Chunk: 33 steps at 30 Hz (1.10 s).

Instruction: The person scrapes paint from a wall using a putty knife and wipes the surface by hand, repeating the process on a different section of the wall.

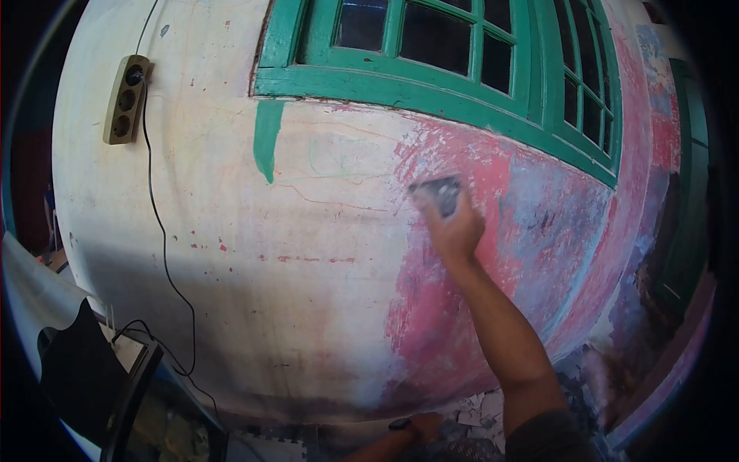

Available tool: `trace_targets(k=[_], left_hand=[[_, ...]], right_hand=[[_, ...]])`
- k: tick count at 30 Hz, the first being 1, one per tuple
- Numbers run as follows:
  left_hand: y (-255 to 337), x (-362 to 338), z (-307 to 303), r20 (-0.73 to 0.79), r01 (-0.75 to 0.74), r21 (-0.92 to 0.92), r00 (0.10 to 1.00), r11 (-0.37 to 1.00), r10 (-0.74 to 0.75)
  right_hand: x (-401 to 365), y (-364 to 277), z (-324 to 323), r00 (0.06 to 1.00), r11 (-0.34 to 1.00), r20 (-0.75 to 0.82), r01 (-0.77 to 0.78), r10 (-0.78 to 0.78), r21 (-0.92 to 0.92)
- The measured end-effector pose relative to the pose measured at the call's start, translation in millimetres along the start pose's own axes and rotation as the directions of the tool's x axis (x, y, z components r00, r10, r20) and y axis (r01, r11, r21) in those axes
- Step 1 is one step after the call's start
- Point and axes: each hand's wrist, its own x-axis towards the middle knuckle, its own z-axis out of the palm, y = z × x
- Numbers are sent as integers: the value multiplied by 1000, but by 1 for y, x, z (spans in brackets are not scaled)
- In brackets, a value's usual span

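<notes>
My right hand (pixel 460 231) is raised against the wall below the window, its fingers closed around a flat grey scraper (pixel 444 194). Motion blurs the tool slightly. It lies where the pale paint meets a patch of worn pink paint (pixel 431 308). Low in the view, my left hand (pixel 427 426) hangs near the foot of the wall, with a dark band on its wrist. Its fingers are too dim to make out. Around the scraper the wall (pixel 308 239) shows scratches, thin cracks and flaked patches.
A green window frame (pixel 400 91) runs above, with a green paint streak (pixel 266 142) below it. At left hangs a power strip (pixel 126 100) with a black cable (pixel 160 223). A dark-screened television (pixel 165 408) stands lower left. Paint flakes (pixel 481 408) lie at the wall's foot.
</notes>
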Motion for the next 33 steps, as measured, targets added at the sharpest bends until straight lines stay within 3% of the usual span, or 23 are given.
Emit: trace_targets(k=[1,2,5,6,9,12,15,16,19,20,23,24,27,28,31,33], left_hand=[[3,-2,-8,58,0,-1,998,1000,0],[8,-3,-13,113,-2,-6,994,1000,3],[17,-6,-21,185,-46,5,982,999,44],[13,-6,-19,134,-43,29,990,999,39],[16,-7,-12,24,-23,31,999,999,22],[18,-4,-20,73,-20,-22,997,1000,21],[7,-2,-14,169,-27,-32,985,999,31],[2,-3,-15,153,-36,-20,987,999,39],[-11,8,-3,90,-39,-10,995,999,40],[-13,12,1,69,-42,-5,997,999,42],[1,-4,-13,103,-23,17,994,1000,21],[1,0,-11,123,-32,24,992,999,29],[0,1,-10,122,-30,22,992,999,27],[9,-4,-14,77,-21,-4,997,1000,21],[15,-1,-12,21,4,4,1000,1000,-4],[17,-2,-7,40,-9,15,999,1000,8]], right_hand=[[-12,4,-1,997,998,48,66,-66,8],[-20,7,-5,972,972,54,228,-231,58],[-6,18,-8,961,963,95,265,-260,-45],[13,18,-1,999,999,-26,37,-38,-36],[39,8,-1,985,991,-118,-119,127,65],[-9,-1,-1,980,980,37,191,-193,46],[-7,-1,-6,948,953,109,289,-298,91],[-1,-5,-5,980,984,84,180,-180,5],[6,-8,6,998,999,-53,-33,32,-19],[-2,-8,12,991,999,-131,-27,29,18],[-35,-4,3,951,955,112,279,-289,100],[-32,1,1,927,932,123,340,-355,127],[1,6,-1,995,995,10,101,-101,0],[17,0,-5,995,996,-46,-92,92,-6],[8,2,-4,993,1000,-119,-11,13,15],[-17,12,-9,992,992,27,125,-125,8]])
